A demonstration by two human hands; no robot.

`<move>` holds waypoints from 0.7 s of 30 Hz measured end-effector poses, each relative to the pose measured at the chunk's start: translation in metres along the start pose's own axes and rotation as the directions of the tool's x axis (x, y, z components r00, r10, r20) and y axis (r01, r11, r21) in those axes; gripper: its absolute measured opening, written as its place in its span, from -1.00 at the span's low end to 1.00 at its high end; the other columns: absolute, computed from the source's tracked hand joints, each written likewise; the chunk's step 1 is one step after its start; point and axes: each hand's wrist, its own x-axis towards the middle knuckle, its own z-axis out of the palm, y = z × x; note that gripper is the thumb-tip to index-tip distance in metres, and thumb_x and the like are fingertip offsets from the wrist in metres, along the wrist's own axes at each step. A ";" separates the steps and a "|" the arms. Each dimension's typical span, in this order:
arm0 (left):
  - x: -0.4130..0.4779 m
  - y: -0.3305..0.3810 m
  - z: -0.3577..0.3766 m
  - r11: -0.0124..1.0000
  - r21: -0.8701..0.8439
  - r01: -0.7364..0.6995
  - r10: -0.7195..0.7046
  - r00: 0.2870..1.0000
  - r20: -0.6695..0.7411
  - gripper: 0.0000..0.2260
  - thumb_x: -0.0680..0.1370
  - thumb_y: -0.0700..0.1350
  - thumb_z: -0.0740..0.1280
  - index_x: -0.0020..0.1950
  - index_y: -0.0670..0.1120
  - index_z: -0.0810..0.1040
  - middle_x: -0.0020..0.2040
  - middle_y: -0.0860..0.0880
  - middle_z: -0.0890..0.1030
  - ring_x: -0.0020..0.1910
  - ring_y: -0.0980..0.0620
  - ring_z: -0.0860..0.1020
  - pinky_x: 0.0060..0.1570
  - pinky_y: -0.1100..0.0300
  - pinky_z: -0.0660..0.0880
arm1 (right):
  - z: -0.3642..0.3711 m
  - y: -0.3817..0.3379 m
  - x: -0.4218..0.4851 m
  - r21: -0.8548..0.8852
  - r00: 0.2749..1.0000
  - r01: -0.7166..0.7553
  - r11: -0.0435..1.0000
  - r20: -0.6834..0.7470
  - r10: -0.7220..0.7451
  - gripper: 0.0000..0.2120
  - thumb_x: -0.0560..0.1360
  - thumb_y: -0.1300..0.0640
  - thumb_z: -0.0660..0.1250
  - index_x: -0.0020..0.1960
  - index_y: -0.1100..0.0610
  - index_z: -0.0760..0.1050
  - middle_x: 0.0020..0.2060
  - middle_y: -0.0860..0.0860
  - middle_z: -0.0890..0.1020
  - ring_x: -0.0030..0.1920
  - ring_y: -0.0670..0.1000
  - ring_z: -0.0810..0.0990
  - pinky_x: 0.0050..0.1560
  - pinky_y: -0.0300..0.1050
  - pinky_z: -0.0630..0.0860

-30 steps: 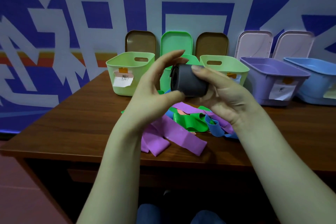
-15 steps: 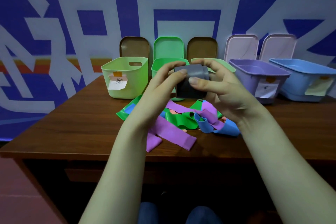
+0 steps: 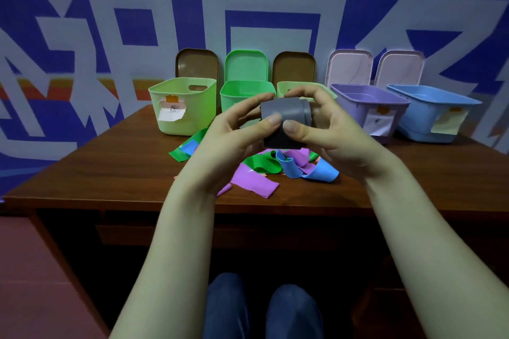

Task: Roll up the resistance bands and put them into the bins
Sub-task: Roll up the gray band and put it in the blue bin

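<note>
Two hands hold one thing: a grey rubbery resistance band (image 3: 283,114), wound into a fat roll. It is up in the air, over the loose pile of purple, green and blue flat bands (image 3: 264,170) on the brown wooden worktop (image 3: 110,165), and in front of the row of bins. The left hand (image 3: 231,135) and the right hand (image 3: 330,132) both have their fingers (image 3: 271,119) curled round the roll. The thumbs press side by side on its front.

I think the roll is light and soft, and a bit springy. It will want to pop open if the hands let go. The grey part low down may be the loose end, but that is hard to tell. It seems best to keep a thumb on that end and squeeze the roll from both sides.

Some bins have paper notes stuck on. The pale green plastic bin (image 3: 190,96) has a white note (image 3: 172,113) with a dark scribble under orange tape. The purple plastic bin (image 3: 355,100) has a white note too, and the blue plastic bin (image 3: 413,107) has a yellow one. The writing is too small to read, and no brand names show.
</note>
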 end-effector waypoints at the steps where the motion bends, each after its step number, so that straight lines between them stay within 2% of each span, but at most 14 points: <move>1: -0.001 -0.001 0.000 1.000 0.015 0.003 -0.003 1.000 0.000 -0.54 0.40 -0.13 0.46 0.30 -0.09 0.51 0.24 -0.18 0.55 0.15 -0.09 0.60 0.06 0.04 0.59 | -0.001 0.000 -0.002 -0.025 1.000 0.000 1.000 -0.009 0.000 -0.49 0.33 0.09 0.52 0.18 0.04 0.36 0.17 0.19 0.46 0.12 0.11 0.54 0.13 0.10 0.56; 3: 0.000 -0.003 0.001 0.999 0.041 0.006 -0.006 1.000 0.005 -0.57 0.40 -0.13 0.46 0.26 -0.03 0.54 0.23 -0.19 0.54 0.16 -0.12 0.59 0.08 -0.03 0.58 | -0.004 0.000 -0.006 -0.025 1.000 0.007 1.000 -0.014 -0.007 -0.55 0.36 0.18 0.43 0.19 0.08 0.34 0.13 0.14 0.48 0.09 0.08 0.55 0.09 0.07 0.56; 7: 0.009 -0.004 0.004 1.000 -0.011 -0.007 0.008 1.000 0.018 -0.57 0.38 -0.21 0.43 0.26 -0.06 0.55 0.19 -0.18 0.57 0.11 -0.12 0.61 0.07 -0.04 0.58 | -0.011 -0.002 -0.007 0.017 1.000 0.028 0.999 -0.012 -0.028 -0.42 0.28 0.11 0.56 0.20 0.06 0.37 0.24 0.26 0.44 0.17 0.19 0.55 0.09 0.01 0.59; 9: 0.017 -0.006 0.007 0.999 -0.047 -0.014 0.014 1.000 0.004 -0.56 0.40 -0.29 0.44 0.27 -0.09 0.54 0.05 -0.06 0.64 0.06 -0.08 0.63 0.08 -0.03 0.58 | -0.017 -0.001 -0.002 0.008 0.998 0.024 1.000 -0.065 -0.023 -0.49 0.32 0.19 0.54 0.19 0.02 0.41 0.27 0.22 0.44 0.19 0.18 0.56 0.08 -0.02 0.59; 11: 0.028 -0.009 0.009 0.997 -0.070 -0.020 0.018 1.000 -0.020 -0.58 0.43 -0.33 0.41 0.27 -0.11 0.53 -0.04 0.00 0.62 -0.01 -0.01 0.63 0.05 0.01 0.60 | -0.024 0.002 0.006 -0.035 0.995 0.016 0.999 -0.097 -0.020 -0.55 0.34 0.19 0.47 0.18 -0.03 0.44 0.26 0.16 0.46 0.17 0.14 0.58 0.07 -0.02 0.59; 13: 0.044 -0.013 0.009 0.996 -0.083 -0.018 0.016 1.000 -0.022 -0.58 0.42 -0.32 0.42 0.26 -0.11 0.54 0.08 -0.11 0.59 0.00 -0.02 0.64 -0.04 0.06 0.61 | -0.034 0.005 0.016 -0.056 0.995 0.016 0.998 -0.094 -0.021 -0.50 0.31 0.18 0.52 0.19 -0.06 0.45 0.22 0.11 0.51 0.17 0.11 0.58 0.11 0.00 0.57; 15: 0.062 -0.017 0.007 0.995 -0.103 -0.017 0.015 1.000 -0.020 -0.58 0.38 -0.27 0.43 0.23 -0.08 0.55 0.18 -0.20 0.55 0.02 -0.05 0.63 -0.03 0.05 0.59 | -0.047 0.009 0.028 -0.041 0.996 0.014 0.999 -0.082 -0.017 -0.48 0.33 0.21 0.50 0.22 -0.06 0.45 0.16 0.05 0.55 0.14 0.07 0.59 0.16 -0.01 0.56; 17: 0.084 -0.023 0.004 0.996 -0.090 -0.017 0.015 1.000 -0.024 -0.58 0.36 -0.23 0.43 0.22 -0.06 0.56 0.22 -0.23 0.52 0.07 -0.08 0.62 0.04 0.00 0.57 | -0.063 0.013 0.044 -0.055 0.997 0.008 0.998 -0.070 -0.012 -0.51 0.36 0.23 0.41 0.25 -0.03 0.44 0.14 0.03 0.58 0.13 0.06 0.59 0.17 0.00 0.53; 21: 0.131 -0.029 0.001 1.000 -0.009 -0.020 0.019 0.999 -0.035 -0.57 0.34 -0.22 0.44 0.20 -0.04 0.57 0.26 -0.24 0.51 0.06 -0.05 0.61 0.06 0.02 0.58 | -0.095 0.024 0.080 -0.057 0.997 0.001 0.998 -0.079 -0.005 -0.49 0.34 0.23 0.42 0.25 -0.04 0.47 0.11 0.02 0.62 0.09 0.03 0.61 0.14 -0.02 0.55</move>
